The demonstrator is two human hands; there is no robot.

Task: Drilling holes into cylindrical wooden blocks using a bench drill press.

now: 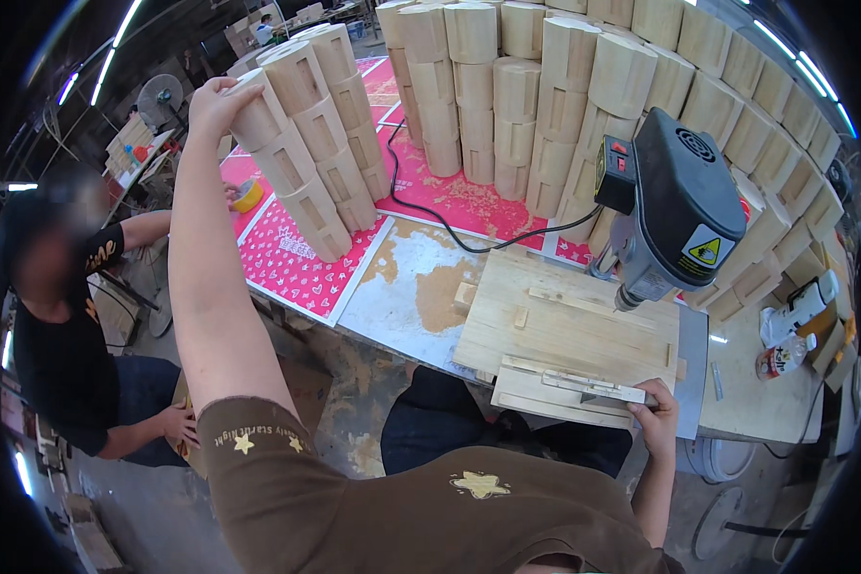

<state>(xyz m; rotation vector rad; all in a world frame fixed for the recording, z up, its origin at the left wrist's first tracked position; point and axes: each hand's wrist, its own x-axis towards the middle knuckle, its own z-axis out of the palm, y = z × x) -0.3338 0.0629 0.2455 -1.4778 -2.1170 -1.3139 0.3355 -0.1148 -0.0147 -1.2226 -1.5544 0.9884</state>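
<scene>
My left arm is stretched far out to the left, and my left hand (222,105) grips the top wooden block (260,117) of a tall stack. Thumb and fingers bend over that block's upper edge. Low on the right, my right hand (655,417) is closed round the end of a narrow pale strip (598,386), apparently wood. This strip lies along the near part of a flat wooden board (584,320) with thin battens on it. Just beyond the board stands a black and grey bench drill (684,206), its chuck (628,298) above the board's far right part.
Rows of stacked wooden blocks (517,105) fill the table's back and right. A black cable (430,212) crosses the pink patterned covering (292,251). A bottle (785,357) stands at right. At left, another person (67,316) sits near yellow tape (248,197).
</scene>
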